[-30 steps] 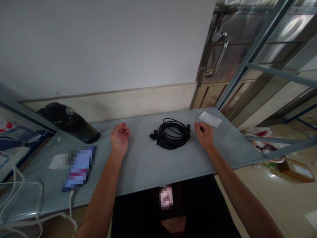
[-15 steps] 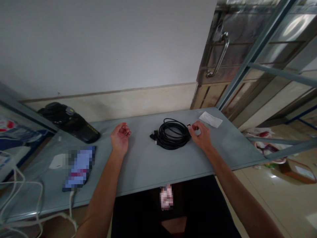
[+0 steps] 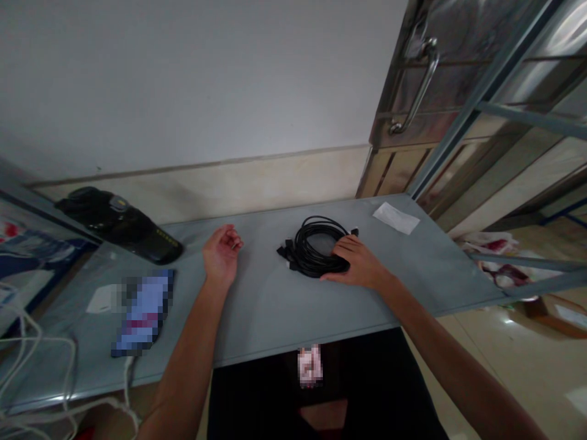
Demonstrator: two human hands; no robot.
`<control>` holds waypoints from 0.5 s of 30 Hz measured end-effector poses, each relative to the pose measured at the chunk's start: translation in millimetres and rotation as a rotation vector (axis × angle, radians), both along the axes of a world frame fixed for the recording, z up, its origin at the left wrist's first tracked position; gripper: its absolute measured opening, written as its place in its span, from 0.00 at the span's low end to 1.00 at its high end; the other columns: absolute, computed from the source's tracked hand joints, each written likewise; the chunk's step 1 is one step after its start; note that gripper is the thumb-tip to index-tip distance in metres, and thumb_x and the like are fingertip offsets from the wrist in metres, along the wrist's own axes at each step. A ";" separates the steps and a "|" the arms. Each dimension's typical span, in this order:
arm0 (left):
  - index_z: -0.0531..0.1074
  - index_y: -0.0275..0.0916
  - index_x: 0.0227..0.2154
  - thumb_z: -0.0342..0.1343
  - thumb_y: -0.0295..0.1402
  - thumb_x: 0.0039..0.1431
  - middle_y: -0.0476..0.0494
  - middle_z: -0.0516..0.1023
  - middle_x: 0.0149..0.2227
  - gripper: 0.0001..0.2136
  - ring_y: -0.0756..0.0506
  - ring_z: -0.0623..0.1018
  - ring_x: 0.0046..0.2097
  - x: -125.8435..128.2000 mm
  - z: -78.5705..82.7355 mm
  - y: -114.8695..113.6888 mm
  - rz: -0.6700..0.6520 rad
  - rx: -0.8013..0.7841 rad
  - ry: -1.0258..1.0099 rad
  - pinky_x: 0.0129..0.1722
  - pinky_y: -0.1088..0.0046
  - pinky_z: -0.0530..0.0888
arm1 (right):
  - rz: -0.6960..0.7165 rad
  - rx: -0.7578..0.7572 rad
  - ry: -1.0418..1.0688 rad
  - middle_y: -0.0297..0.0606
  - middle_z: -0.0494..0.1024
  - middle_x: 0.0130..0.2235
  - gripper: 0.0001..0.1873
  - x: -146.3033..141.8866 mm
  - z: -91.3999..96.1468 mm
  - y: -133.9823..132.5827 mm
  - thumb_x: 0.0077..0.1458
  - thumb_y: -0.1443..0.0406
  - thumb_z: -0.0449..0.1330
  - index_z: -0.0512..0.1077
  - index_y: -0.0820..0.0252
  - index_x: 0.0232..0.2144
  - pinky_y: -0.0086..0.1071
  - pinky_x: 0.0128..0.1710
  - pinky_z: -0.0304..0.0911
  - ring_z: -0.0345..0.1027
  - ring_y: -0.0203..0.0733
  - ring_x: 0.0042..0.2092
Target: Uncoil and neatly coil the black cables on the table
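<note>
A coil of black cable (image 3: 307,267) lies on the grey tabletop, with several plugs sticking out at its left side and one at its upper right. My right hand (image 3: 355,261) is closed around the right side of the coil, its fingers over the loops and the thumb at the near edge. To the left of the coil, my left hand (image 3: 223,247) rests palm up near the table, fingers loosely curled, with nothing visible in it. It does not touch the cable.
A black bottle (image 3: 123,226) lies at the back left. In front of it are a phone (image 3: 145,311), its picture blurred, and a white tag (image 3: 103,299). White cables (image 3: 68,366) hang at the lower left. A white paper strip (image 3: 397,218) lies back right, near a metal frame post (image 3: 463,131).
My right hand has gone from pinching a plug end at the coil's right to gripping the coil itself. The plug now stands free. My left hand stays in place.
</note>
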State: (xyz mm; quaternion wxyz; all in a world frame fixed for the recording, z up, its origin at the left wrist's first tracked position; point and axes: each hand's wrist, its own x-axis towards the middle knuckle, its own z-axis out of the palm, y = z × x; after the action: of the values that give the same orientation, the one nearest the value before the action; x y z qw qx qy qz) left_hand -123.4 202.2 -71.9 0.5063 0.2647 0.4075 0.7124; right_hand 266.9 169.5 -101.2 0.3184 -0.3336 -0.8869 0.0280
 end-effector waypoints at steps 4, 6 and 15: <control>0.81 0.41 0.33 0.76 0.35 0.51 0.48 0.76 0.31 0.10 0.50 0.73 0.30 1.5 -1.1 0.9 -0.011 -0.004 0.019 0.30 0.74 0.75 | -0.040 0.029 0.000 0.40 0.79 0.36 0.33 0.9 -2.6 4.3 0.60 0.33 0.72 0.76 0.55 0.37 0.48 0.52 0.70 0.75 0.52 0.41; 0.81 0.41 0.33 0.76 0.36 0.52 0.48 0.76 0.32 0.10 0.50 0.73 0.31 2.2 -1.4 1.1 -0.020 -0.003 0.035 0.30 0.73 0.75 | -0.077 0.034 0.003 0.41 0.80 0.36 0.33 2.6 -3.3 6.6 0.60 0.34 0.72 0.76 0.55 0.36 0.48 0.52 0.70 0.76 0.52 0.41; 0.79 0.43 0.33 0.76 0.37 0.52 0.46 0.76 0.31 0.11 0.48 0.73 0.31 3.7 -1.0 0.8 -0.016 0.015 0.062 0.29 0.70 0.74 | -0.310 -0.018 0.103 0.41 0.82 0.34 0.31 21.2 -12.3 18.0 0.59 0.34 0.74 0.76 0.52 0.34 0.50 0.52 0.70 0.78 0.56 0.42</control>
State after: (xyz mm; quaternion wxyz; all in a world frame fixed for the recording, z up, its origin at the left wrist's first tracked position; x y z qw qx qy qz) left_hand -119.8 203.0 -72.9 0.4971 0.2939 0.4156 0.7027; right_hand 288.2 187.5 -113.5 0.3608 -0.4674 -0.8070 0.0036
